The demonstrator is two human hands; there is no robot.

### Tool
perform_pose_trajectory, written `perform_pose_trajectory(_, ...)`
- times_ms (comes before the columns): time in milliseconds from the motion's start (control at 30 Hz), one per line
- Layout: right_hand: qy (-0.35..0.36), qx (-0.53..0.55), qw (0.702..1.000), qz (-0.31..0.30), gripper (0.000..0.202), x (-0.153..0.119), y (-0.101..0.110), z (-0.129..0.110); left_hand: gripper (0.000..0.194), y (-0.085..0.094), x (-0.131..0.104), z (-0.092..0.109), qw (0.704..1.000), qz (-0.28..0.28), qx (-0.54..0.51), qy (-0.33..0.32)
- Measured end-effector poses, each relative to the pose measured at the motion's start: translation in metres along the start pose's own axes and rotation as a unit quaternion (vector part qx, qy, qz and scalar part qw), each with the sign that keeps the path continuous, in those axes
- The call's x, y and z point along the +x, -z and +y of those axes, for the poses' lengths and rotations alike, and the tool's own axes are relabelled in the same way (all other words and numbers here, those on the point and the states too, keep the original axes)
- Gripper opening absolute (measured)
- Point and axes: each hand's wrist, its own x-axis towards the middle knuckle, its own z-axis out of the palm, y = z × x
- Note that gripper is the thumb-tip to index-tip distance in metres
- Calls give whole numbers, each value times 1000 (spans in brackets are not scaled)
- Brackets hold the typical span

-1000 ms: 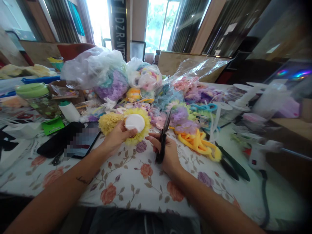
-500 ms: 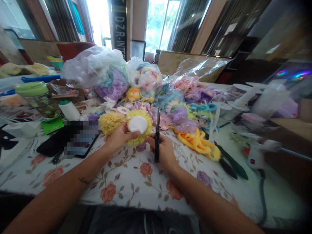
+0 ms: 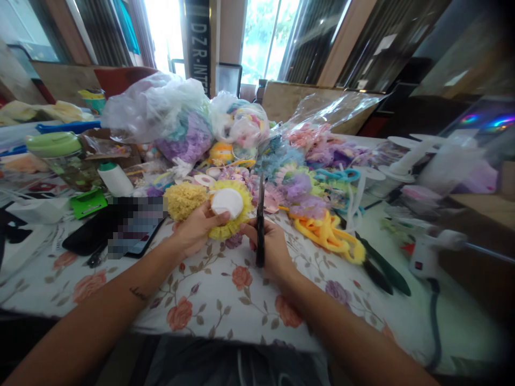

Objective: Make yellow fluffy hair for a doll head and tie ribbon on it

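A round rosette with a yellow ruffled edge and a white disc in its middle is pinched by my left hand, thumb over the disc's lower edge. My right hand is closed on a pair of scissors, dark-handled, blades pointing up and away from me. The right thumb and forefinger are near the rosette's lower right edge; whether they touch it I cannot tell. Just left of the rosette sits a fluffy yellow bundle. Orange-yellow plush strips lie to the right.
Bagged ruffled trim and coloured pieces pile up at the back. On the left are a phone, a white thread cone and a green-lidded jar. Dark green-handled shears and a white glue gun lie at right.
My hands, the rosette and the scissors keep nearly the same places. The whole view has shifted very slightly.
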Motion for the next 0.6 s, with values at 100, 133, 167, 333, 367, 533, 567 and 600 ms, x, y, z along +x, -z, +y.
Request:
perform_pose_trajectory(100, 4, 8, 1000, -1, 24, 1, 1, -1, 42, 0, -1, 1, 1000, -20, -11, 13)
perform_pose_trajectory(133, 8, 9, 1000, -1, 24, 1, 2, -1, 43, 0, -1, 2, 1000, -20, -12, 16)
perform_pose_trajectory(167, 10, 10, 1000, -1, 24, 1, 2, -1, 44, 0, -1, 2, 1000, -19, -12, 16)
perform_pose_trajectory(333, 16, 1, 1000, -7, 24, 2, 4, 0, 53, 1, 0, 3, 1000, -26, 3, 15)
perform_pose_trajectory(367, 17, -4, 1000, -10, 25, 2, 4, 1, 53, 1, 0, 2, 999, -32, 12, 16)
perform_pose_trajectory(533, 25, -43, 999, -23, 28, 1, 4, 3, 59, 2, 2, 0, 998, -53, 39, 19)
perform_pose_trajectory(567, 26, -49, 998, -22, 29, 1, 3, 4, 60, 2, 2, 0, 998, -52, 38, 23)
perform_pose_trajectory(600, 27, -52, 998, -22, 29, 1, 3, 3, 62, 2, 2, 0, 998, -51, 36, 27)
